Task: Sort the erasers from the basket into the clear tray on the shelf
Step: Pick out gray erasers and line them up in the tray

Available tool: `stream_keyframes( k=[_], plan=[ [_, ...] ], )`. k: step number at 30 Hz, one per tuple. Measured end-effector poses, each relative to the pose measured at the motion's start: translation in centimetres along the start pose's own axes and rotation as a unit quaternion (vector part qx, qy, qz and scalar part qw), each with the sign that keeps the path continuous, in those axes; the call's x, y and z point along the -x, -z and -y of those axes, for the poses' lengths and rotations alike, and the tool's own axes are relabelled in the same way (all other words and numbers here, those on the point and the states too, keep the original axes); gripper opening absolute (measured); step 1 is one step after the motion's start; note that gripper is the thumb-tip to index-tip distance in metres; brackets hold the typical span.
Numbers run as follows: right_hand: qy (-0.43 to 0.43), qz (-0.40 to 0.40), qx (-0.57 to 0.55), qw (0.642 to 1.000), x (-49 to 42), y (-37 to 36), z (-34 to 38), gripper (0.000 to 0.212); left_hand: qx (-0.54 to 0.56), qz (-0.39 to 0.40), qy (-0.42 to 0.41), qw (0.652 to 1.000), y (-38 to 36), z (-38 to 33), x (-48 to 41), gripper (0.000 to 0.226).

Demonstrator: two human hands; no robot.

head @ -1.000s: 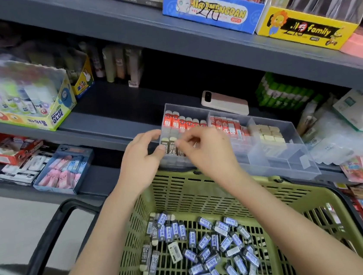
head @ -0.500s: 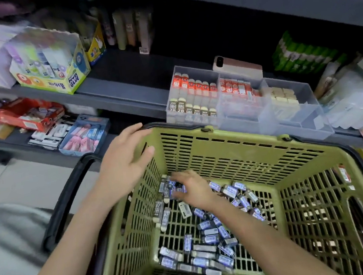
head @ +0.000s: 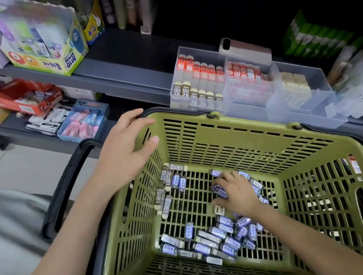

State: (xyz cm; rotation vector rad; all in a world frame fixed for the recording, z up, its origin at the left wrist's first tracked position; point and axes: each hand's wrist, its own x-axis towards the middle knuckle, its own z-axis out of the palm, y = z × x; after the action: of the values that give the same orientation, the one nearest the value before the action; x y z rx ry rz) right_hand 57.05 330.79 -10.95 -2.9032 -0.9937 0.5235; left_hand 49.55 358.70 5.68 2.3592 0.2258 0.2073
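Observation:
A green slotted basket [head: 233,145] fills the lower view, its floor strewn with several small erasers [head: 212,239] in blue and grey sleeves. My right hand [head: 236,191] is down inside the basket, fingers curled round a blue-sleeved eraser [head: 218,190]. My left hand [head: 124,150] rests with fingers straight on the basket's far-left rim. The clear tray [head: 308,109] stands on the shelf just behind the basket. Its compartments hold rows of red, tan and 2B erasers.
A black basket handle [head: 68,184] hangs at the left. A phone [head: 245,47] lies behind the tray. A glue box [head: 53,50] stands on the upper shelf at left, a blue box of pink erasers [head: 84,123] on the lower one, loose packets [head: 362,87] at right.
Both hands left the tray. My right hand dropped into the basket, then moved right across its floor onto an eraser. My left hand settled on the rim. The view tilted down.

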Motion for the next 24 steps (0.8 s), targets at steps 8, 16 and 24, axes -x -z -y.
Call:
stream_keyframes(
  k=[8, 16, 24],
  plan=[
    [0.09, -0.067, -0.101, 0.989, -5.7, -0.9, 9.3, 0.076, 0.015, -0.012, -0.001, 1.0, -0.1, 0.1, 0.0, 0.037],
    [-0.002, -0.018, -0.172, 0.985, -6.2, -1.5, 9.2, 0.068, 0.044, -0.014, -0.009, 0.999, -0.3, 0.4, -0.1, 0.035],
    [-0.072, 0.034, -0.191, 0.978, -5.3, -2.2, 10.6, 0.077, 0.052, -0.015, -0.01, 0.999, -0.5, 0.8, -0.2, 0.038]
  ],
)
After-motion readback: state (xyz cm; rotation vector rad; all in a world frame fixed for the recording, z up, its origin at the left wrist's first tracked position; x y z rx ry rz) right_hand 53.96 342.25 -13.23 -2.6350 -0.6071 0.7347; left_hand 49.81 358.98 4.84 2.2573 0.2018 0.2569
